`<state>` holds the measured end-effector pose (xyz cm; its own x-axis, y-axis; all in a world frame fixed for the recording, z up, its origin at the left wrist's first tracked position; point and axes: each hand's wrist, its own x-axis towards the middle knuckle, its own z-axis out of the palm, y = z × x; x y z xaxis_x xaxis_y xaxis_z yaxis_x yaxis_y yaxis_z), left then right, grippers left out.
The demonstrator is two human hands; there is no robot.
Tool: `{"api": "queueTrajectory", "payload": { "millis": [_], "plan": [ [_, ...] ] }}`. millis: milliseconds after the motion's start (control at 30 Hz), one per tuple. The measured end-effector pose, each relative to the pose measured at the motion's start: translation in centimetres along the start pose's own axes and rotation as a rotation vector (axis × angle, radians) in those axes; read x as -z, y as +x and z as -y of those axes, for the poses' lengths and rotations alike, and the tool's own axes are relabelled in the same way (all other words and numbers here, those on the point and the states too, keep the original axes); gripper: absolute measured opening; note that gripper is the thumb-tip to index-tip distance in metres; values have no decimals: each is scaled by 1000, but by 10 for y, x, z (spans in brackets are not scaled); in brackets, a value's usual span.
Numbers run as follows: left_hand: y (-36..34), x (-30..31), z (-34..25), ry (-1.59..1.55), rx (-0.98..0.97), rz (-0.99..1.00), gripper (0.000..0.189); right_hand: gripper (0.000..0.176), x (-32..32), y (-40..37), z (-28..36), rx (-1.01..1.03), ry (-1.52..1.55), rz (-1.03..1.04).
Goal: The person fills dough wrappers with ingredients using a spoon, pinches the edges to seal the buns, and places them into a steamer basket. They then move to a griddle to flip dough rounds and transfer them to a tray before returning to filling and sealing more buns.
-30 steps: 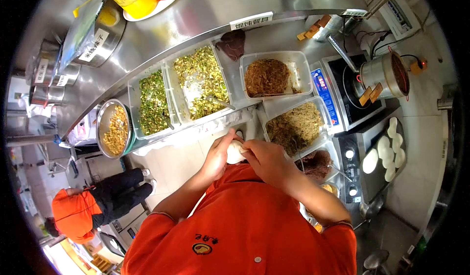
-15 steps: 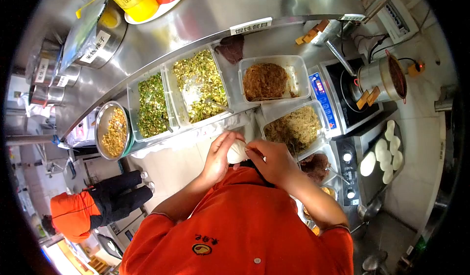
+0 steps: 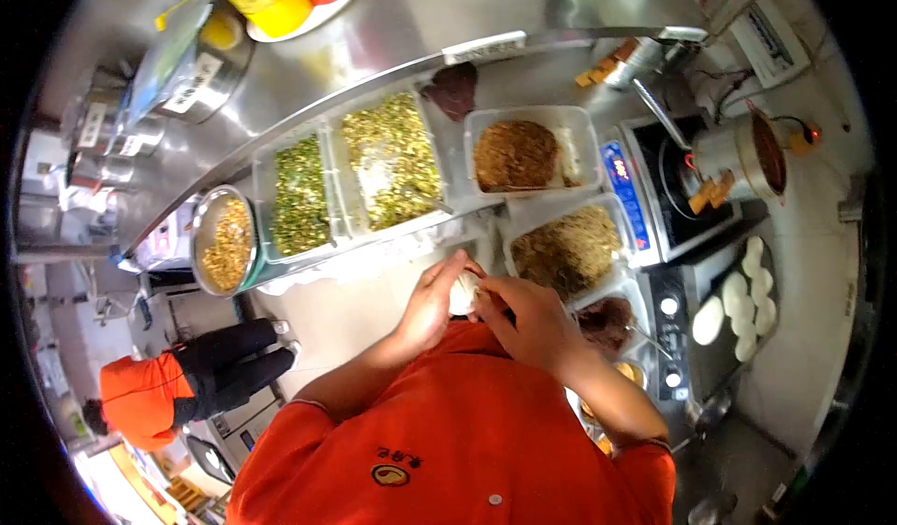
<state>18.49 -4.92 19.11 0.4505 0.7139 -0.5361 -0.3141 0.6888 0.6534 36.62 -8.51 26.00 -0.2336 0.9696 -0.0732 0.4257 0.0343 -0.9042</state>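
Note:
A white dough bun (image 3: 462, 293) is held between my two hands, in front of my chest. My left hand (image 3: 426, 308) cups it from the left, thumb along its side. My right hand (image 3: 530, 321) pinches the bun's edge from the right with bent fingers, which partly cover it. Just beyond my right hand is a clear tub of pale and dark shredded filling (image 3: 572, 243). A tub of dark red-brown paste (image 3: 605, 324), with a metal utensil in it, lies to the right of that hand.
Tubs of chopped greens (image 3: 301, 193) and yellow-green filling (image 3: 392, 161), a brown-filling tub (image 3: 516, 154) and a steel bowl (image 3: 200, 245) line the counter. At right, a pot (image 3: 733, 158) stands on a cooktop; several white dough pieces (image 3: 738, 303) lie on a griddle. A co-worker (image 3: 145, 399) stands left.
The view has shifted slightly, so the surroundings appear a little further right. My hands stay on the bun; the right fingers have closed further over it, hiding more of it.

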Motion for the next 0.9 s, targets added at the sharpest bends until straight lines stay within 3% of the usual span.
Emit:
{"api": "queueTrajectory", "payload": {
  "millis": [100,333,567,700,900],
  "plan": [
    [-13,6,2,-41,-31,-82,39,18,-16,3,-7,157,-143,-9],
    [-76,33,17,-75,-95,-333,41,21,-54,6,22,325,39,208],
    [-137,83,29,-385,-192,-306,36,18,-114,7,56,582,-284,368],
    [-176,118,23,-503,-204,-338,34,13,-171,11,94,656,-296,428],
    [-243,191,41,-692,-260,-502,35,16,-271,17,139,925,-518,639]
  ]
}}
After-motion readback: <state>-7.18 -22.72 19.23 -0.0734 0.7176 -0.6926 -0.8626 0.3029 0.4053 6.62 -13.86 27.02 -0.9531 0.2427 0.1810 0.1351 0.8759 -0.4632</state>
